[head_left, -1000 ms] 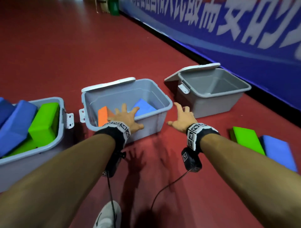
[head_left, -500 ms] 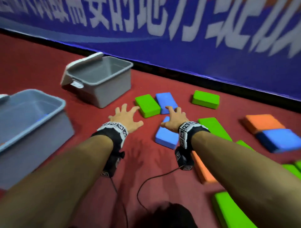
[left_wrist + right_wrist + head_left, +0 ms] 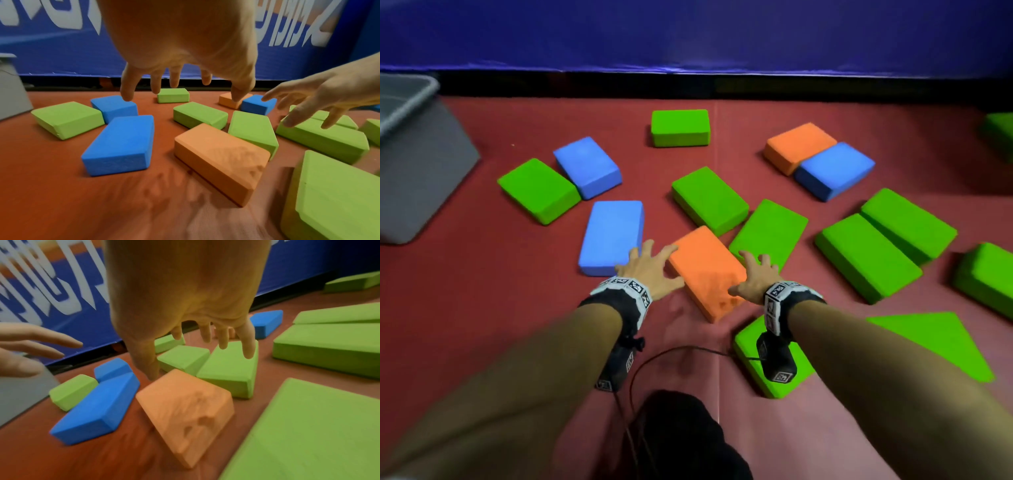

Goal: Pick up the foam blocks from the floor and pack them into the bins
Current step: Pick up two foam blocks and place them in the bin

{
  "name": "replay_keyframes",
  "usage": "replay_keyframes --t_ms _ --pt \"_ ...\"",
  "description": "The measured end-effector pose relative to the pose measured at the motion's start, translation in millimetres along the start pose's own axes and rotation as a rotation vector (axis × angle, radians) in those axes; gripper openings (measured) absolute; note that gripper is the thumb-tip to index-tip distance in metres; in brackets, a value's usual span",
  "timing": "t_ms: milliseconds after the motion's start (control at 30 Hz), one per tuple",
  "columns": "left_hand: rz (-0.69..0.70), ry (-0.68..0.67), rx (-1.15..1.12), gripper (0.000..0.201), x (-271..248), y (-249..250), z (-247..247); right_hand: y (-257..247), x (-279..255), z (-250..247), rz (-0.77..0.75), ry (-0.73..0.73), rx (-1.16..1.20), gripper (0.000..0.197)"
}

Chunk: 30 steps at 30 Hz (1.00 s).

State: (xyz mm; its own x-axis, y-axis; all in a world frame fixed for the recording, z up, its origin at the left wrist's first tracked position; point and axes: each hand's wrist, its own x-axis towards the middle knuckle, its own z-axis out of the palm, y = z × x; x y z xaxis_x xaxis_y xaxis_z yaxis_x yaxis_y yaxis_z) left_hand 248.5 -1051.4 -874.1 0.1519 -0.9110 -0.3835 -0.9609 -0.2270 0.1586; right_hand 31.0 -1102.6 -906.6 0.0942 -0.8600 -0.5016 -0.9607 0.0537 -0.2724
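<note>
Clearly this is the reach for the next block: both hands hang spread above the orange block that lies flat on the red floor, the left hand over its left side and the right hand over its right. The fingers of each hand are straight and splayed, holding nothing, and the wrist views show air between them and the foam, so no grasp is made yet. A blue block lies just beside the orange one on its left, and a green block touches or nearly touches its far right corner. More blocks lie scattered toward the far edge of the floor by the blue wall, so much of the task seems left. The next move likely calls for lowering both hands onto the long sides, squeezing inward, then lifting and turning left to the grey bin at the floor's left edge.
</note>
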Motion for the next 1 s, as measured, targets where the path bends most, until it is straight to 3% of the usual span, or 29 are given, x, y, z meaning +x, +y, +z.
replay_keyframes --t_ms 200,367,500,633,767,900,1000 --pt "-0.029 -0.096 0.003 0.075 39 -8 43 23 47 44 0.027 -0.085 -0.052 0.099" --pt "-0.118 -0.073 0.045 0.073 74 -41 67 -23 95 66 -0.12 0.0 -0.171 0.093" --pt "-0.181 -0.081 0.084 0.075 92 -75 80 -76 127 82 -0.193 -0.02 -0.29 0.119" --pt "-0.213 -0.054 0.014 0.075 116 -101 89 -98 149 100 -0.152 0.014 -0.308 0.137" --pt "-0.261 0.008 0.043 0.087 137 -114 105 -88 162 122 -0.195 -0.125 -0.278 0.113" --pt "-0.37 0.001 0.077 0.097 151 -121 104 -91 158 121 -0.189 0.046 -0.364 0.115" --pt "-0.412 -0.066 0.02 0.09 162 -127 99 -94 155 120 -0.19 0.072 -0.401 0.115"
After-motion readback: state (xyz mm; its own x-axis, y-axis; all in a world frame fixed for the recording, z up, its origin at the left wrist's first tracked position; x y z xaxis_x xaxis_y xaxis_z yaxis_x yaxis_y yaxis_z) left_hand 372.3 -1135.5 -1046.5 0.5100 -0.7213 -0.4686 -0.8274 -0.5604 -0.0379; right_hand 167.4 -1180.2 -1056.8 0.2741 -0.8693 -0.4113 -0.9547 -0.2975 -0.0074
